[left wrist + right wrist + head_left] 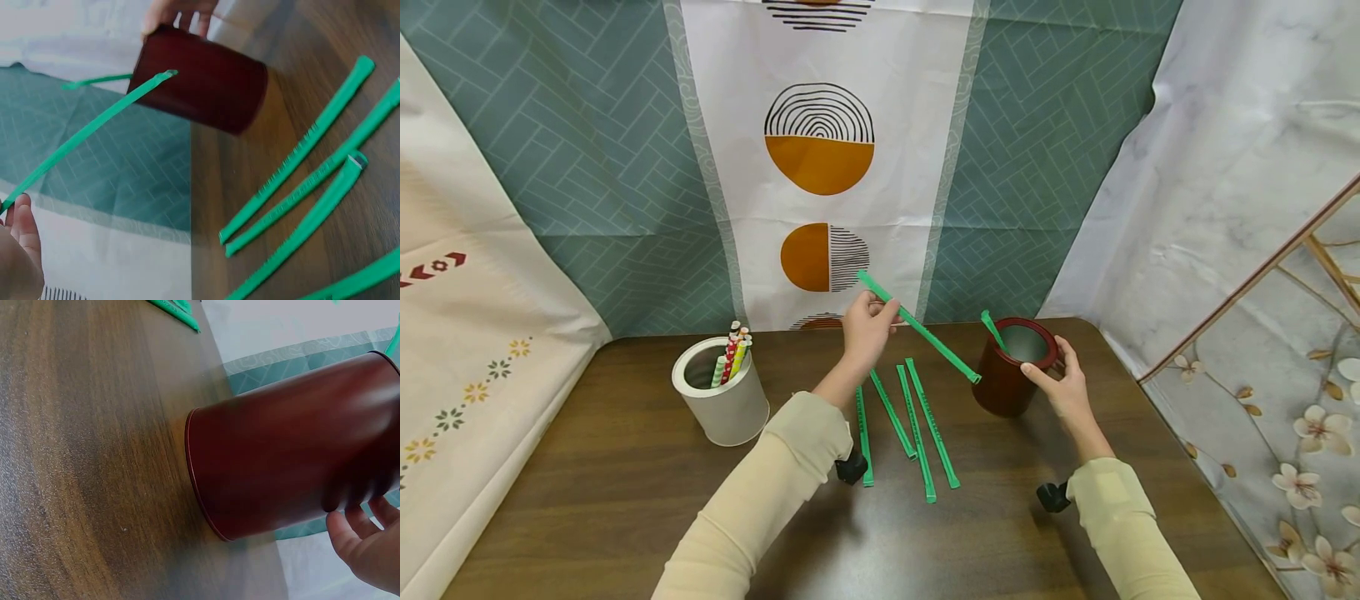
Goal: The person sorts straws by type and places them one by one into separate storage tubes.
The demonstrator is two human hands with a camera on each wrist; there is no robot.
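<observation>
My left hand [868,325] pinches a long green wrapped straw [936,340] above the table, its lower end close to the near left side of a dark red canister [1006,385]. Around the right side of this canister, near the rim, my right hand [1063,387] grips with thumb and fingers. Another green straw [992,329] leans inside the canister, its upper end sticking out past the rim. In the right wrist view the canister [281,450] appears tipped only by the camera's angle. Several green wrapped straws [931,421] lie on the table between the hands.
On the left stands a white canister [730,412] holding several patterned, colourful sticks [733,354]. The dark wooden table [625,483] ends at a green and white cloth backdrop [1000,208]. Patterned cloths hang at both sides.
</observation>
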